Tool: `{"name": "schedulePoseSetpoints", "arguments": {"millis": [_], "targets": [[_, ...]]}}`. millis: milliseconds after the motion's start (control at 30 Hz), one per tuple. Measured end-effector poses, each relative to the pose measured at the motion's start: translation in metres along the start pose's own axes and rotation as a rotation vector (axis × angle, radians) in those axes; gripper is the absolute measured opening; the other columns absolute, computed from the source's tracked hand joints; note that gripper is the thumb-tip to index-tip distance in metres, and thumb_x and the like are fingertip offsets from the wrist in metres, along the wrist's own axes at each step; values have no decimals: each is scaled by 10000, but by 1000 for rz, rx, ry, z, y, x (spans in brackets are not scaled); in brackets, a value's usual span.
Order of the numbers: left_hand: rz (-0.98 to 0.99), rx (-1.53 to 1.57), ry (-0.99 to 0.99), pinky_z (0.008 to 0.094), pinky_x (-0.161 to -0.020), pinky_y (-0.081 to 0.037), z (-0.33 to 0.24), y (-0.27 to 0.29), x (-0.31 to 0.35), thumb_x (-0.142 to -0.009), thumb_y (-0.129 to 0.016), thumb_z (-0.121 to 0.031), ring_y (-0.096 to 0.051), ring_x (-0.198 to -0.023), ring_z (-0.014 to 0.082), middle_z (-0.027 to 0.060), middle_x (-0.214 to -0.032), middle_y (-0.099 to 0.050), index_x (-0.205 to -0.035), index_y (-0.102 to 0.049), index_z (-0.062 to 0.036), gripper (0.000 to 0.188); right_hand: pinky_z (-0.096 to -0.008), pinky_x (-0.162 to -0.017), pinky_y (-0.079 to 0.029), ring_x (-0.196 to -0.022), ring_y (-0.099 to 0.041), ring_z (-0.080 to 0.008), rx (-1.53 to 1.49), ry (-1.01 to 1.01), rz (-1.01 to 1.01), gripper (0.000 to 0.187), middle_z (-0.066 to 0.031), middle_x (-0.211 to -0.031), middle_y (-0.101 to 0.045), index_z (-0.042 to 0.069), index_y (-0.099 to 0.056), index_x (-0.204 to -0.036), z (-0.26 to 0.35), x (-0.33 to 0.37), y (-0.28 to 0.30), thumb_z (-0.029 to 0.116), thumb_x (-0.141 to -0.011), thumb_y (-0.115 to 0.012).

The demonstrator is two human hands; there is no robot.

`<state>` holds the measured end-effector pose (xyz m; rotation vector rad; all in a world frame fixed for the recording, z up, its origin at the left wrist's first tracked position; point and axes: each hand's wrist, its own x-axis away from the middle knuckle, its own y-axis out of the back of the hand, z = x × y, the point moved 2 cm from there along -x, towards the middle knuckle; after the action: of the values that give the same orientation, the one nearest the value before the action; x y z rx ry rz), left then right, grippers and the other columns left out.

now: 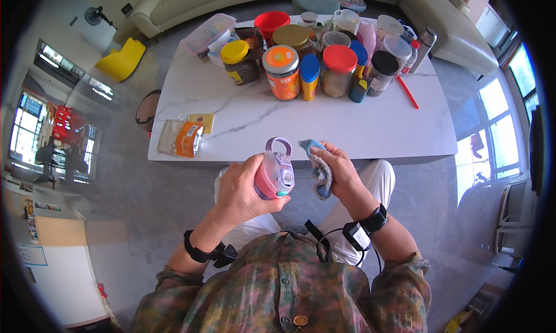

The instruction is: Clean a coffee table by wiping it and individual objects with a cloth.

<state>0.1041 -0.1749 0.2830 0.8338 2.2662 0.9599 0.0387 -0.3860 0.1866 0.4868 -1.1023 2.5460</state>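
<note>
One left hand [238, 185], by the near edge of the white marble-patterned table [249, 127], is wrapped round a pink-and-clear plastic bottle with lilac loop [277, 174]; right hand [343, 172] pinches a crumpled blue-grey cloth [321, 174]. Looks like wiping; next move calls for cloth on bottle, I'd guess.

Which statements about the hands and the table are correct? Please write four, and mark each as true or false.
1. The right hand holds a blue-grey cloth. True.
2. The left hand is empty. False; it holds a pink bottle.
3. A red stick lies on the table. True.
4. The orange packet lies at the table's right side. False; it lies toward the left.
</note>
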Motion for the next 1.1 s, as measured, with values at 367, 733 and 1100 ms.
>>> {"name": "schedulePoseSetpoints", "arguments": {"millis": [367, 733, 1100], "targets": [[50, -222, -122, 393, -784, -445, -9, -12, 1, -587, -867, -333, -661, -889, 268, 100, -985, -659, -1170, -553, -44, 722, -239, -619, -542, -680, -652, -111, 260, 213, 94, 267, -37, -869, -692, -5, -683, -1102, 1, 5, -30, 195, -929, -714], [119, -345, -165, 383, -852, -387, 2, -32, 5, -592, -844, -278, -636, -876, 254, 92, -938, -630, -1165, -546, -61, 681, -350, -664, -533, -694, -640, -188, 859, 284, -68, 343, -156, -724, -659, -89, -660, -969, -19, -27, -17, 204, -790, -671], [166, -359, -251, 392, -889, -371, 5, -25, 6, -586, -869, -302, -621, -910, 231, 65, -974, -598, -1257, -548, -92, 773, -242, -674, -478, -751, -592, -113, 554, 160, 115, 171, -37, -815, -641, -25, -669, -987, -8, -9, 6, 46, -842, -614]]}}
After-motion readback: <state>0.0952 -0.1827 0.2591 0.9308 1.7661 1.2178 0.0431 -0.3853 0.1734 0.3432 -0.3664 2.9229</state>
